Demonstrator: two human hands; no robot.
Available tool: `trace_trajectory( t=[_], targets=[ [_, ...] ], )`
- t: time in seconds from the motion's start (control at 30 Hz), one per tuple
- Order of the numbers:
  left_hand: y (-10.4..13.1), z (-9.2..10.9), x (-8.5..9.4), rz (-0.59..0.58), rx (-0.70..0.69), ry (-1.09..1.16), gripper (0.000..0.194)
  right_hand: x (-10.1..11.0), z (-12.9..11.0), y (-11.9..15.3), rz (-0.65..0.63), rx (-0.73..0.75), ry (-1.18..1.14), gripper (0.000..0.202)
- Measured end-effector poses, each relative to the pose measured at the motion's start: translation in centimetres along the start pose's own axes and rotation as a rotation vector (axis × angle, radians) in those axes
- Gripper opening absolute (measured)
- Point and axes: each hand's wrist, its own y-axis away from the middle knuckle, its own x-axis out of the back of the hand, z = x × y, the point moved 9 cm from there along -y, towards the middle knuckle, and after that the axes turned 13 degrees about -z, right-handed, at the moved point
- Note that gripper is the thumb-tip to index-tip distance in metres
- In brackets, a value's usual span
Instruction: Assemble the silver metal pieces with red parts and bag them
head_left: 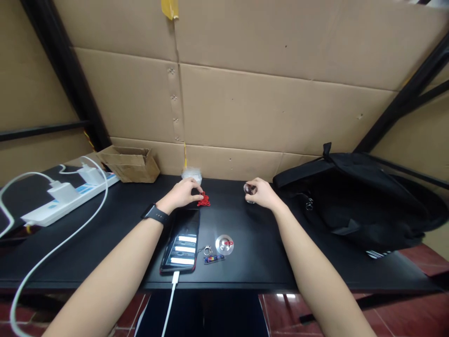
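Observation:
My left hand (pixel 185 192), with a dark watch (pixel 156 214) on its wrist, has thumb and fingers closed at a small bundle of red cord (pixel 204 200). Right behind its fingers stand some clear plastic pieces (pixel 192 174). Farther right, my right hand (pixel 262 193) grips a small round transparent object (pixel 248 190) by its side; the fingers partly cover it. Between my arms lies a clear disc (pixel 224 245) with a small red piece on it. Beside the disc are a metal key ring (pixel 207 250) and a colourful small tag (pixel 213 259).
A phone (pixel 181 241) on a white cable (pixel 171 299) lies by my left forearm. To the left are a power strip (pixel 45 211) with chargers and a cardboard box (pixel 135 164). On the right rests a black bag (pixel 361 201). A cardboard wall (pixel 245 107) bounds the black table (pixel 256 262).

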Motion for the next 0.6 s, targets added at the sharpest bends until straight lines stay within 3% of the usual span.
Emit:
trace_trajectory(
  t=[0.07,0.17,0.33,0.6],
  targets=[
    [0.9,-0.8,-0.5,-0.098,0.168,-0.037,0.043,0.2,1.6,0.1,-0.027,-0.043,0.058,0.017],
    [3.2,-1.4,-2.2,-0.348,0.467,-0.073,0.073,0.1,2.8,0.0,-0.042,-0.070,0.080,0.015],
    [4.3,1.5,-3.8,-0.504,0.473,-0.096,0.077,-0.4,3.3,-0.2,-0.059,-0.072,0.086,0.017],
    [3.7,1.3,-5.5,-0.621,0.550,-0.103,0.089,-0.2,3.4,-0.2,-0.055,-0.062,0.053,0.019]
  ],
)
